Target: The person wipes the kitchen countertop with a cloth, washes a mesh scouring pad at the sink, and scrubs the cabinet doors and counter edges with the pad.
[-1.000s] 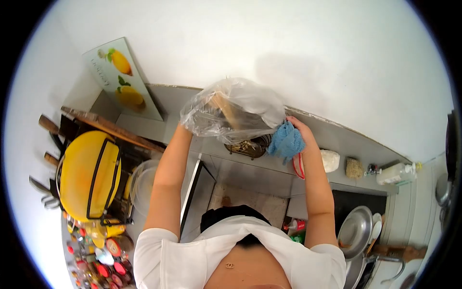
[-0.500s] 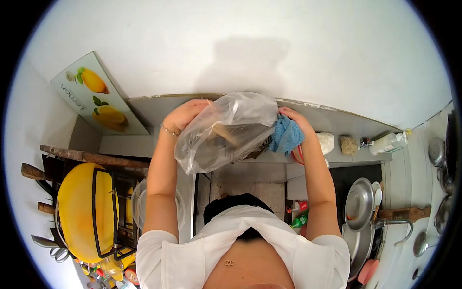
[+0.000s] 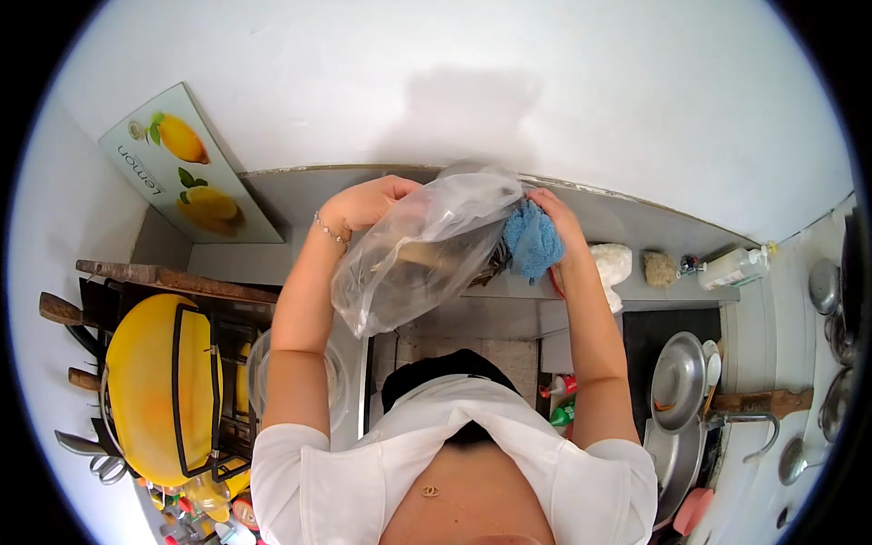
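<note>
My left hand [image 3: 371,203] has its fingers curled on the upper left edge of a clear plastic bag [image 3: 400,295]. The bag hangs bunched and slack in front of me, and something light brown shows dimly through it. On the other side, my right hand [image 3: 559,218] is closed on a crumpled blue cloth [image 3: 532,243], right against the bag's right end. A dark, slatted thing [image 3: 495,263] peeks out between bag and cloth; its kind is unclear. Most of my right fingertips are behind the cloth.
A grey ledge [image 3: 668,289] runs along the wall, bearing a white lump [image 3: 611,263], a tan scrubber [image 3: 658,269] and a clear bottle [image 3: 734,270]. A lemon board [image 3: 191,173] leans at left above a yellow basin [image 3: 154,391]. Metal pans [image 3: 678,381] and a faucet [image 3: 763,436] are at right.
My left hand has shifted slightly right and up along the bag. My right hand has moved a little left, and the blue cloth is more bunched up.
</note>
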{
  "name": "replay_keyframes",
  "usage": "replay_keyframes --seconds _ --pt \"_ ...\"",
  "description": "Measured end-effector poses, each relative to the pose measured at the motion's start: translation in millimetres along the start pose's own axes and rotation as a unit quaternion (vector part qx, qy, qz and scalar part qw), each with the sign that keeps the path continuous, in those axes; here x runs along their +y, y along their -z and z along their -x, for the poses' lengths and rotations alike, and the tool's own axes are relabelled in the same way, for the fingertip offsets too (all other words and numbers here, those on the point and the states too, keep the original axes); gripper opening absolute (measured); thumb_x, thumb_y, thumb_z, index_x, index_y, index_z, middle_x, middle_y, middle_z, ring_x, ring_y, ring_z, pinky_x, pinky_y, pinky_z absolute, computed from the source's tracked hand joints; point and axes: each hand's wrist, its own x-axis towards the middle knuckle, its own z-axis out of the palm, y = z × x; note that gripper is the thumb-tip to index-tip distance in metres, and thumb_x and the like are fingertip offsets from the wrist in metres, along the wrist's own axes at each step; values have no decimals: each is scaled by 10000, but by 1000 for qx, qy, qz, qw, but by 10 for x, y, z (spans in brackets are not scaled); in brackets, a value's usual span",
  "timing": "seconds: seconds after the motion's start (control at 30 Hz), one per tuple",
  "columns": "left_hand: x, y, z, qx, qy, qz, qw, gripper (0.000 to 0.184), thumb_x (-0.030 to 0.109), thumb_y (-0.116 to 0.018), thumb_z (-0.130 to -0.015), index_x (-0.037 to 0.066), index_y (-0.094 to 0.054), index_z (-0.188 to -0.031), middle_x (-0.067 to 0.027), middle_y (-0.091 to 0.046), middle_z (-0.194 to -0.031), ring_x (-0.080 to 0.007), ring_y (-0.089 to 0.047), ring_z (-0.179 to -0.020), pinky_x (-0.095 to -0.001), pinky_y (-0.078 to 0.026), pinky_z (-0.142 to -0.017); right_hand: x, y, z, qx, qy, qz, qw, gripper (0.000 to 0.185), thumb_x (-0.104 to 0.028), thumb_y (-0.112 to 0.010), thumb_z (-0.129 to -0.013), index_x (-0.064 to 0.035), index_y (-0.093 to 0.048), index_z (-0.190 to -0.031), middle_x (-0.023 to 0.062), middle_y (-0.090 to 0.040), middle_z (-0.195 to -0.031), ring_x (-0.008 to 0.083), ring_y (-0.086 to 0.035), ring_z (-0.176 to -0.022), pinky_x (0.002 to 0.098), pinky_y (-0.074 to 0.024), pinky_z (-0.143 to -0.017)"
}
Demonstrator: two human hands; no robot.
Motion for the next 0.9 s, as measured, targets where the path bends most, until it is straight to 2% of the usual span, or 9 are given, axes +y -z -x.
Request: replay_keyframes --seconds 0.1,0.2,0.3,0.4,0.5,0.6,0.7,0.9 --pt "17 66 -84 -80 29 -61 995 195 170 -586 -811 26 -600 -942 79 -503 -749 -20 -385 -634 -180 -370 -581 46 3 -41 22 28 4 999 76 -143 -532 -840 -67 -534 -834 -10 -530 -691 76 -496 -603 218 -417 -546" --pt "-9 106 -74 -30 58 -47 997 218 167 -569 -830 20 -590 -989 70 -530 -784 -22 -425 -632 -183 -389 -581 70 31 -69 33 49 11 998 78 -150 -530 -840 -73 -535 -828 -19 -526 -687 71 -488 -600 219 -407 -538" --pt "-126 40 -86 98 55 150 982 239 151 -547 -852 21 -571 -1051 51 -565 -807 -33 -487 -645 -177 -418 -591 62 41 -34 46 59 15 997 87 -156 -535 -837 -69 -543 -827 -22 -521 -679 69 -483 -599 222 -399 -535" --pt "-126 21 -101 143 1 93 985 147 180 -522 -868 50 -544 -931 33 -551 -808 -37 -495 -710 -183 -426 -633 42 11 -23 42 56 26 997 93 -158 -542 -834 -65 -553 -832 -18 -522 -685 70 -481 -601 221 -399 -538" --pt "-264 77 -172 171 -10 105 980 121 165 -517 -874 54 -541 -915 29 -552 -814 -36 -497 -724 -186 -431 -649 -6 -50 30 49 31 32 998 97 -154 -543 -835 -59 -560 -839 -9 -531 -695 73 -487 -603 221 -404 -545" --pt "-350 47 -257 118 -90 154 977 94 142 -519 -872 56 -539 -904 26 -554 -816 -36 -503 -728 -195 -440 -653 -7 -47 8 23 30 17 999 107 -153 -538 -841 -47 -558 -840 2 -548 -705 82 -508 -617 232 -422 -557" --pt "-314 -10 -261 138 -81 79 984 79 124 -534 -860 56 -537 -899 29 -553 -812 -39 -508 -731 -207 -449 -650 -43 -106 39 2 21 3 1000 119 -151 -534 -847 -35 -556 -841 14 -566 -717 94 -528 -625 245 -437 -567" --pt "-613 154 -450 92 -82 137 983 140 102 -570 -825 47 -555 -953 -2 -572 -857 -65 -517 -732 -230 -456 -648 -60 -77 -26 24 4 38 999 156 -172 -545 -834 -22 -583 -861 38 -593 -755 120 -554 -661 237 -443 -598"
